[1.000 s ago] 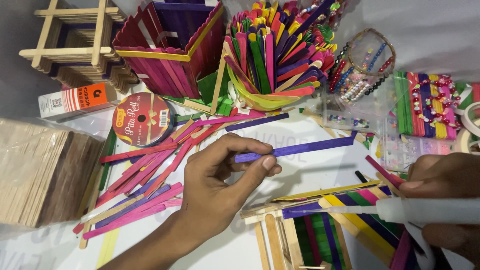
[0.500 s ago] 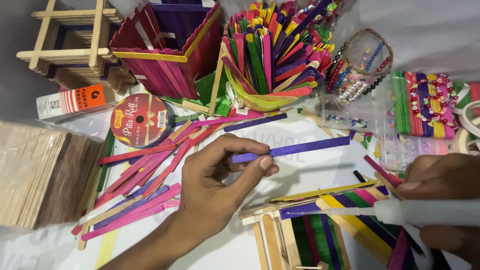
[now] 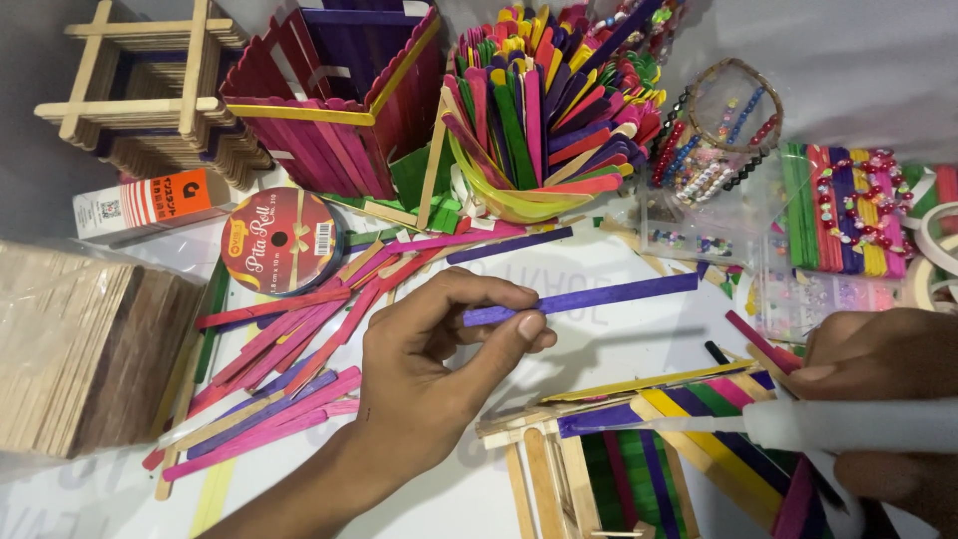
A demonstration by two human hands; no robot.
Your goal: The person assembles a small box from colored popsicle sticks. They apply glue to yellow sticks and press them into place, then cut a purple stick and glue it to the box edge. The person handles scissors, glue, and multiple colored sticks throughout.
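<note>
Over cluttered table (image 3: 599,329), left hand (image 3: 429,369) pinches purple stick (image 3: 599,296)

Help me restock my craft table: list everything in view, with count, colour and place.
purple stick: one, pinched by the left hand, centre
loose sticks: many, pink and purple, left of centre
cup of sticks: one, mixed colours, top centre
stick box: one, pink and purple, top left
plain lattice: one, natural wood, top left
ribbon roll: one, red
striped panel: one, multicoloured, bottom right
glue gun: one, white, in the right hand
left hand: centre
right hand: right edge
</note>
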